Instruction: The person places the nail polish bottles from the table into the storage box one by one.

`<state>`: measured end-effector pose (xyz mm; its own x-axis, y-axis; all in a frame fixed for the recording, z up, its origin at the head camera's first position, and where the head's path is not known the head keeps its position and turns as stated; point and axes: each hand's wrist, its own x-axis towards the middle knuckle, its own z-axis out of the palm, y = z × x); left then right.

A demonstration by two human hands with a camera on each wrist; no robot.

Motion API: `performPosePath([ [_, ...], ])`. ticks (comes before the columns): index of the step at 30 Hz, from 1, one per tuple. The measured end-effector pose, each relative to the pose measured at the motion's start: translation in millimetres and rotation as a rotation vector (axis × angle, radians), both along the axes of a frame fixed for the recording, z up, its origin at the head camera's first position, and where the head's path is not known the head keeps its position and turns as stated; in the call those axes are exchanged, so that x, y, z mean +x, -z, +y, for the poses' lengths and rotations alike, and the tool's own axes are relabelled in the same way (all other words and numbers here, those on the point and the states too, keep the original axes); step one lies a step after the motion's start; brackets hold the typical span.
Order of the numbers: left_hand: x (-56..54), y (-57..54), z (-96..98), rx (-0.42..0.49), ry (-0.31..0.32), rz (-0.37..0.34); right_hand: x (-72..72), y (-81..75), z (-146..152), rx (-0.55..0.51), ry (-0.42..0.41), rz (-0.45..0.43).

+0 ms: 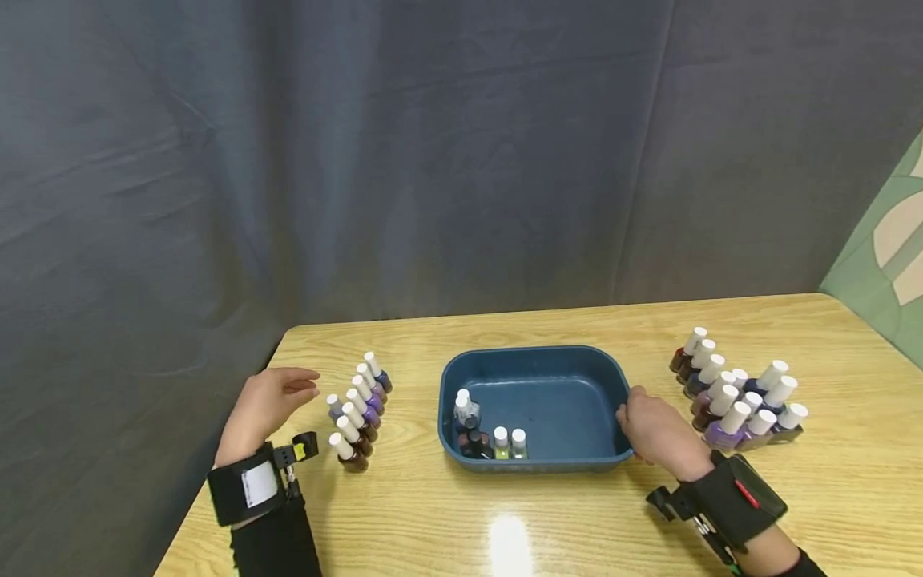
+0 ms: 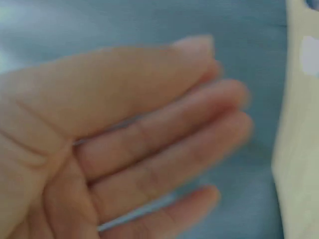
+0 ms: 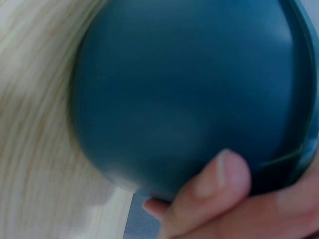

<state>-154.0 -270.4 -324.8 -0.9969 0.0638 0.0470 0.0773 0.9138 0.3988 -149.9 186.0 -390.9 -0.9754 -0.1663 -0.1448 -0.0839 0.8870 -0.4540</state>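
Note:
A dark blue plastic tray [image 1: 562,463] rests on the table, holding several nail polish bottles in its left end, among them a yellow-green one [image 1: 501,445]. My right hand [image 1: 659,433] grips the tray's right end at the rim. In the right wrist view, curled fingers [image 3: 219,184] lie against the tray's outer wall [image 3: 179,89]. My left hand [image 1: 263,405] hovers at the table's left side with nothing in it, its fingers loosely bent. Just right of it stands a slanting row of white-capped nail polish bottles [image 1: 355,437], with one more bottle [image 1: 335,407] beside the row.
Behind my right hand, a cluster of white-capped nail polish bottles [image 1: 735,425] stands on the wooden table [image 1: 404,513]. A grey curtain [image 1: 461,176] hangs along the back and left edges. At far right is a green patterned surface [image 1: 880,256].

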Motion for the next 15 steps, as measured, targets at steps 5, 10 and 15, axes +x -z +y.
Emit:
performPosePath([
  [5,-12.1,17.6,-7.4,0.12,0.024,-0.047,-0.1,1.0,0,0.002,0.002,-0.008],
  [10,-19.8,24.3,-4.9,0.135,0.046,-0.102,-0.2,1.4,1,-0.001,-0.001,0.0],
  [15,-23.3,27.6,-2.7,0.117,0.04,-0.158,-0.2,0.8,1,-0.002,0.0,0.004],
])
